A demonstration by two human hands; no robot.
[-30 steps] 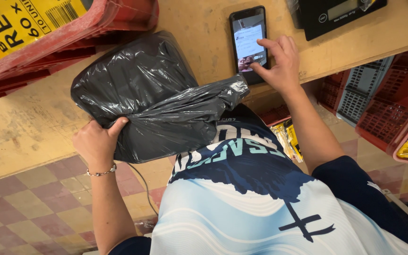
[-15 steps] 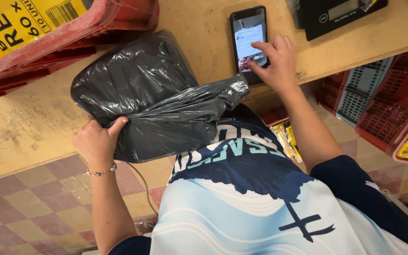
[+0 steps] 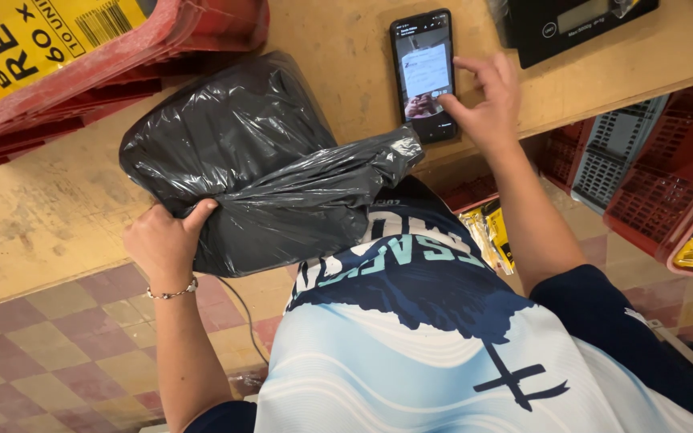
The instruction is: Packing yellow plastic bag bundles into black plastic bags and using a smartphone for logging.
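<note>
Black crinkled plastic bag point(image 3: 258, 160) gripped by left hand point(image 3: 166, 244), right hand point(image 3: 487, 100) open-fingered on glossy phone point(image 3: 424, 74).

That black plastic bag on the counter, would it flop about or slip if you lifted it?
The black bag looks crinkled and thin, so it would likely sag rather than stay stiff. Its glossy film may be slippery, though the left hand grips a fold at its edge. It bulges, so it is probably filled; its weight cannot be judged.
</note>
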